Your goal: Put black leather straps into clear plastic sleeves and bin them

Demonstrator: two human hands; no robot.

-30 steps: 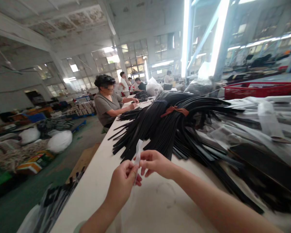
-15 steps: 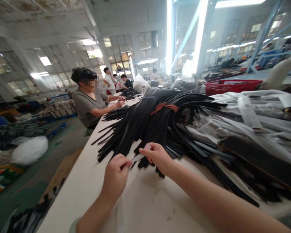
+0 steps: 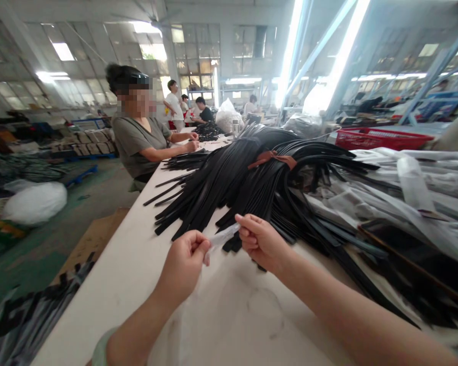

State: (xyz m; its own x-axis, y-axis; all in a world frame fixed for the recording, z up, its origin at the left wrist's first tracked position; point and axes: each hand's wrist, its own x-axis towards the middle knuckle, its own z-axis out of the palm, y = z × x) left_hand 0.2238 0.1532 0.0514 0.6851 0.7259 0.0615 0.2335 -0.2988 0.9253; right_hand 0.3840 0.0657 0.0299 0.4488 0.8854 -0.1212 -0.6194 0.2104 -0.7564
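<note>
A thin translucent plastic strip (image 3: 224, 237) stretches between my two hands above the white table (image 3: 229, 315). My left hand (image 3: 187, 259) is closed on its left part, and a faint length of the plastic hangs down below that hand. The other end is pinched in my right hand (image 3: 261, 241), whose fingers are curled. Just beyond both hands lies a large heap of black strips (image 3: 221, 178). A brown tie (image 3: 273, 158) goes around one bundle of them.
White plastic-wrapped pieces (image 3: 416, 183) and a red basket (image 3: 381, 138) are on the right. A person in a grey shirt (image 3: 137, 140) works at the table's left edge. More wrapped black strips (image 3: 41, 310) lie low at the left.
The view has tilted and shifted. My hands are a little farther apart, with more of the plastic strip showing between them. My right hand's fingers are now more curled.
</note>
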